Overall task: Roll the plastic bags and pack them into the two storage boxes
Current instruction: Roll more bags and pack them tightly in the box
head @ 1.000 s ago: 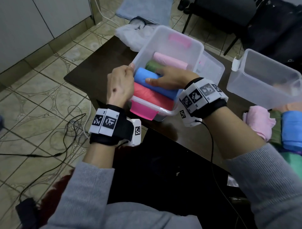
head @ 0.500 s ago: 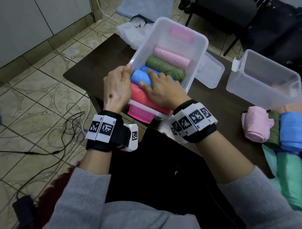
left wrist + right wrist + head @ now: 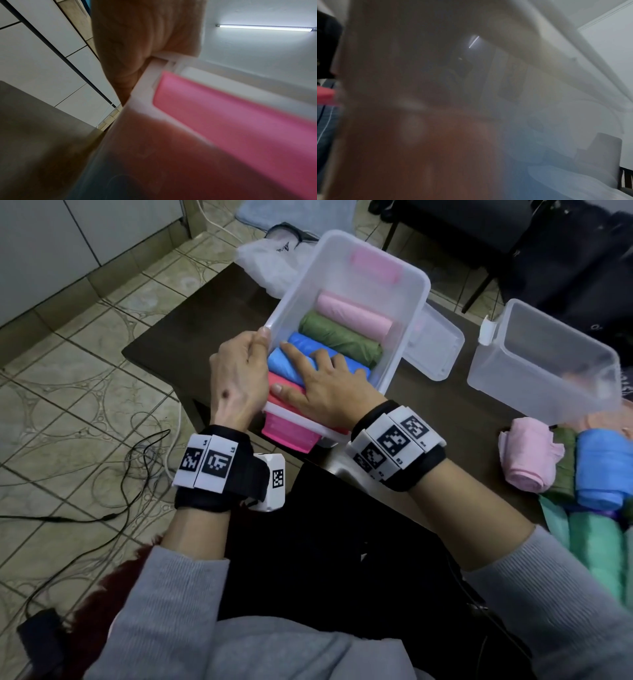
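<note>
Bare-skinned, the left hand [image 3: 236, 381] grips the near left corner of the translucent plastic storage box with pink latches [image 3: 407, 302], fingers curled over its rim. Inside that box the right hand [image 3: 325, 392] lies flat with fingers straight and spread, pressing on the blue rolled plastic bag [image 3: 291, 354], its thumb resting on the red rolled bag [image 3: 284, 395] nearest the person. Beyond the blue roll lie a dark green rolled bag [image 3: 342, 337] and then a pale pink rolled bag [image 3: 352, 311], all four side by side across the box. A clear lid [image 3: 438, 344] lies on the dark desk [image 3: 191, 337] just right of it. Farther right stands a second translucent storage box [image 3: 534, 371], well apart from both hands. Near it a loosely rolled pink bag [image 3: 527, 457], a blue roll [image 3: 603, 467] and mint green bags [image 3: 596, 546] wait on the desk.
</note>
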`<state>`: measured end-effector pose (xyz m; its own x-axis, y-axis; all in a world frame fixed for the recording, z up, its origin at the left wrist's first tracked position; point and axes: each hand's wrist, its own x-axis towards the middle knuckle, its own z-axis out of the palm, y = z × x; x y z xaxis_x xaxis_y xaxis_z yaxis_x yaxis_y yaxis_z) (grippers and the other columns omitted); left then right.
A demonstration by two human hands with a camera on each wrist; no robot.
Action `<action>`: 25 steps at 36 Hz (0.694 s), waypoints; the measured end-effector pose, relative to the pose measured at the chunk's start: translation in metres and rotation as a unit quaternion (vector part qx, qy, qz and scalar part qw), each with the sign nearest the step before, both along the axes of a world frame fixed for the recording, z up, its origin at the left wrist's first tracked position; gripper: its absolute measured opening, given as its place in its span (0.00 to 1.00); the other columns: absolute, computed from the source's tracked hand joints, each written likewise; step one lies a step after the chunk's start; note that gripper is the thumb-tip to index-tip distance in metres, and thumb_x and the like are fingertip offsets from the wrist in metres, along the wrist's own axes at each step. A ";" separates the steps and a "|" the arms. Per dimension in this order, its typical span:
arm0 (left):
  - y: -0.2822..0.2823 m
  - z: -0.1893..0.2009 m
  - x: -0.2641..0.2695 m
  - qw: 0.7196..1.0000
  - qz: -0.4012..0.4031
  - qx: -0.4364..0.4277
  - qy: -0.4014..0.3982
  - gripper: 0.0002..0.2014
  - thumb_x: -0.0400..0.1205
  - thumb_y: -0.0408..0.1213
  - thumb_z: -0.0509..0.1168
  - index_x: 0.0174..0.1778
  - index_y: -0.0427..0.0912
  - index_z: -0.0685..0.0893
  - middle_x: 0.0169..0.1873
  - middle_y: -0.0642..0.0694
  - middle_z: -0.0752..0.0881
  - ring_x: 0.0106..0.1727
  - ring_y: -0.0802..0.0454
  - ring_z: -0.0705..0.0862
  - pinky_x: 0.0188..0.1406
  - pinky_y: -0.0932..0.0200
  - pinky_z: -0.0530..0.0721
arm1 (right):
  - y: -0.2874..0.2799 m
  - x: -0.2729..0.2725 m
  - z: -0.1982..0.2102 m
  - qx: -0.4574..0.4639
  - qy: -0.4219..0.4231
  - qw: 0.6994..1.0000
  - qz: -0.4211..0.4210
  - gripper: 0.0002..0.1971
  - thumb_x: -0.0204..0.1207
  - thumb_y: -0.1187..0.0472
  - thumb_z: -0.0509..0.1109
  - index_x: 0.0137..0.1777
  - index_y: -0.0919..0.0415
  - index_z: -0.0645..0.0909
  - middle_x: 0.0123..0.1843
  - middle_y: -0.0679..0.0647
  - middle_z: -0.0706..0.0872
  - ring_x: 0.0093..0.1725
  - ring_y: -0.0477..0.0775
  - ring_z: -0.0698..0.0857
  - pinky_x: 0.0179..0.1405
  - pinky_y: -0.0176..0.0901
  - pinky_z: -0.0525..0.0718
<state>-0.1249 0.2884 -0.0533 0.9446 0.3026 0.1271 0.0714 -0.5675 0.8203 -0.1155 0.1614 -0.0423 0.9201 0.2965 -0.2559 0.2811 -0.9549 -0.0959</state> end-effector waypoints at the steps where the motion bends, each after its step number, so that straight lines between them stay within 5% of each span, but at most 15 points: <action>1: 0.000 0.000 0.000 1.000 -0.001 0.002 0.000 0.19 0.88 0.47 0.50 0.37 0.42 0.76 0.25 0.55 0.73 0.28 0.58 0.71 0.32 0.63 0.63 | 0.001 0.000 0.000 -0.003 0.004 1.000 -0.003 0.35 0.78 0.30 0.46 0.83 0.40 0.42 0.80 0.55 0.59 0.76 0.62 0.63 0.69 0.68 0.64; 9: -0.002 0.001 0.003 1.000 -0.001 -0.006 0.004 0.19 0.88 0.48 0.50 0.37 0.43 0.76 0.26 0.54 0.73 0.30 0.55 0.72 0.30 0.59 0.66 | -0.002 0.008 -0.002 0.016 0.059 0.998 -0.015 0.35 0.79 0.31 0.45 0.82 0.39 0.40 0.84 0.53 0.52 0.82 0.60 0.52 0.77 0.71 0.50; 11: -0.002 0.001 0.004 1.000 0.002 -0.006 0.008 0.20 0.88 0.48 0.51 0.35 0.41 0.75 0.25 0.53 0.72 0.32 0.51 0.71 0.33 0.59 0.63 | -0.004 0.011 -0.001 0.061 0.043 0.997 -0.012 0.34 0.80 0.32 0.45 0.83 0.42 0.44 0.84 0.54 0.52 0.83 0.58 0.48 0.79 0.67 0.44; 13: -0.003 0.002 0.006 1.000 0.002 -0.004 0.019 0.20 0.88 0.47 0.51 0.33 0.42 0.74 0.24 0.53 0.72 0.34 0.50 0.71 0.34 0.60 0.62 | -0.004 0.012 0.003 0.143 -0.027 0.989 -0.006 0.35 0.79 0.33 0.44 0.83 0.48 0.53 0.82 0.57 0.60 0.82 0.57 0.54 0.80 0.63 0.49; 16: -0.002 0.003 0.008 1.000 -0.003 0.006 0.024 0.22 0.88 0.47 0.50 0.30 0.41 0.72 0.28 0.46 0.74 0.37 0.46 0.72 0.37 0.57 0.64 | -0.009 0.011 0.010 0.246 -0.210 0.945 -0.054 0.30 0.80 0.43 0.47 0.77 0.58 0.68 0.77 0.59 0.70 0.80 0.60 0.62 0.77 0.61 0.58; 18: -0.003 0.005 0.009 1.000 -0.003 0.017 0.025 0.23 0.88 0.46 0.50 0.26 0.42 0.69 0.32 0.43 0.75 0.39 0.45 0.72 0.38 0.56 0.64 | -0.020 0.010 0.010 0.256 -0.286 0.911 -0.150 0.26 0.83 0.53 0.52 0.78 0.61 0.65 0.80 0.59 0.65 0.82 0.60 0.56 0.80 0.60 0.52; 22: -0.005 0.009 0.010 0.999 0.001 0.027 0.035 0.23 0.88 0.45 0.50 0.27 0.41 0.70 0.33 0.42 0.76 0.39 0.46 0.72 0.36 0.59 0.61 | -0.040 0.010 0.005 0.349 -0.212 0.853 -0.325 0.29 0.85 0.58 0.54 0.83 0.64 0.48 0.84 0.61 0.51 0.83 0.59 0.48 0.81 0.55 0.46; 25: -0.007 0.011 0.012 0.999 0.003 0.023 0.044 0.21 0.88 0.46 0.51 0.35 0.37 0.77 0.36 0.42 0.78 0.40 0.45 0.74 0.38 0.59 0.63 | -0.046 0.009 -0.002 0.484 -0.096 0.779 -0.387 0.30 0.86 0.54 0.52 0.82 0.66 0.47 0.81 0.60 0.61 0.80 0.57 0.61 0.79 0.49 0.58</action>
